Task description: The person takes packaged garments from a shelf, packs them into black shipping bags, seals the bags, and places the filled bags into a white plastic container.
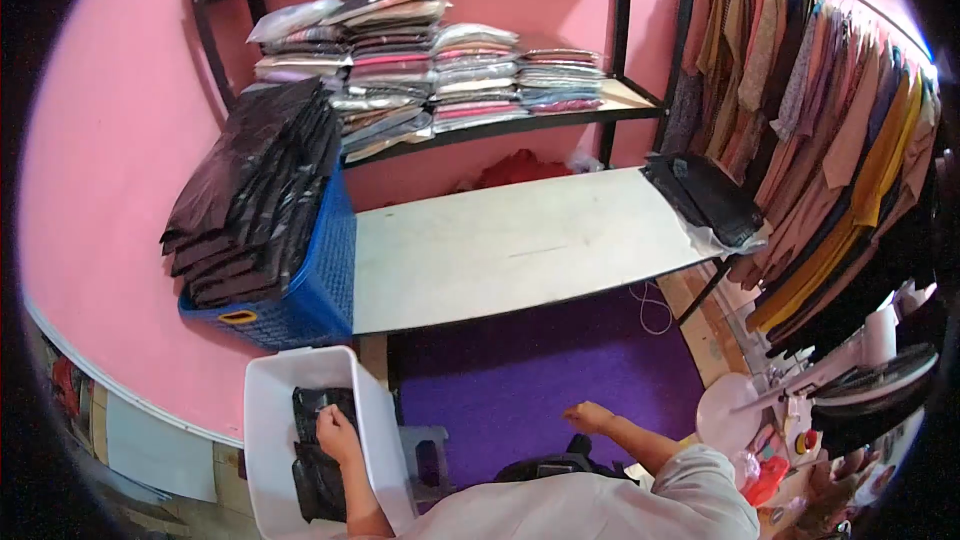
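Observation:
My left hand [338,432] reaches down into a tall white plastic bin [262,440]. Its fingers are closed at the edge of a black plastic-wrapped package [308,402] inside. A second black package [318,485] lies lower in the same bin, partly covered by my forearm. Out in front of my body, above the purple floor covering [520,370], hangs my right hand [590,417]. It holds nothing that I can see, and its fingers are loosely bent.
A blue basket [335,280] piled with black packages [255,190] stands left of a white table [500,250]. More black packages [705,200] lie at the table's right end. Behind are a shelf [510,125] of folded, bagged clothes and hanging garments [790,90]. A fan [870,380] stands at right.

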The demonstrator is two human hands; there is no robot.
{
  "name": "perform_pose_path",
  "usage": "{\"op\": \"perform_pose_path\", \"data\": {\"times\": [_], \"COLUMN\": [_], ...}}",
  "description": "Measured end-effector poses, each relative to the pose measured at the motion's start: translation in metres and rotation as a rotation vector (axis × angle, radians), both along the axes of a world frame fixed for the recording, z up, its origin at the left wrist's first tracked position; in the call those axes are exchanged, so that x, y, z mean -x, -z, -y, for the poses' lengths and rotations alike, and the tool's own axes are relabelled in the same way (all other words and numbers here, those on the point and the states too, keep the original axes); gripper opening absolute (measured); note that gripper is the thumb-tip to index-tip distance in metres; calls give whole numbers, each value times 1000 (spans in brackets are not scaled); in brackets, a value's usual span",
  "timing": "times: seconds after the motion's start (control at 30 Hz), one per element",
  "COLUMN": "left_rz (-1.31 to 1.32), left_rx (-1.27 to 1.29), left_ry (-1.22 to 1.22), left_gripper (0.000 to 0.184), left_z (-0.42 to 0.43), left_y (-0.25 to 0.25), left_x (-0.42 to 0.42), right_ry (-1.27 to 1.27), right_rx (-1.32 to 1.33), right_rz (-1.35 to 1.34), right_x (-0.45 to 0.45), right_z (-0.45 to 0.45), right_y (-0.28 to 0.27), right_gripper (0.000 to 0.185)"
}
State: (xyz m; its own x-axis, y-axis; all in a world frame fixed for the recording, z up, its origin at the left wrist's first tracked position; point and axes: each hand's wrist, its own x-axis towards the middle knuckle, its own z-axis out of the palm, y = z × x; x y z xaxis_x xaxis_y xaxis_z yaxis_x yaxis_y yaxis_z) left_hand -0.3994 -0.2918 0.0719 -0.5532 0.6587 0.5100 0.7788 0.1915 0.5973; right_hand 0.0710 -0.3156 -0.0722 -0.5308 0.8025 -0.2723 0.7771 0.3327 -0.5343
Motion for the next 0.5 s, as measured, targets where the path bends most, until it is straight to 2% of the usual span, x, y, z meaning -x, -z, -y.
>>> {"op": "perform_pose_path", "data": {"times": [0.07, 0.13, 0.2, 0.27, 0.33, 0.37, 0.43, 0.5], "left_rz": [-27, 87, 87, 73, 113, 119, 83, 78], "left_rx": [29, 38, 44, 197, 341, 345, 454, 501], "left_ry": [112, 261, 382, 529, 669, 664, 898, 963], "left_gripper": [13, 12, 11, 12, 14, 14, 16, 17], "left_z": [-27, -53, -71, -84, -87, -92, -105, -123], "left_y": [4, 12, 15, 23, 10, 9, 10, 8], "left_x": [-41, -94, -157, -210, -264, -283, -312, -328], "right_ry": [182, 216, 247, 281, 304, 335, 365, 398], "right_rx": [42, 9, -28, -121, -129, -136, -165, -201], "right_rz": [66, 16, -26, -75, -67, -67, -128, -195], "right_x": [-39, -74, -108, -139, -162, -170, -184, -194], "right_z": [-5, -9, -20, -29, -42, -47, -61, -76], "right_y": [9, -12, -23, -20, -29, -32, -29, -31], "right_gripper": [26, 25, 24, 23, 22, 20, 19, 17]}}
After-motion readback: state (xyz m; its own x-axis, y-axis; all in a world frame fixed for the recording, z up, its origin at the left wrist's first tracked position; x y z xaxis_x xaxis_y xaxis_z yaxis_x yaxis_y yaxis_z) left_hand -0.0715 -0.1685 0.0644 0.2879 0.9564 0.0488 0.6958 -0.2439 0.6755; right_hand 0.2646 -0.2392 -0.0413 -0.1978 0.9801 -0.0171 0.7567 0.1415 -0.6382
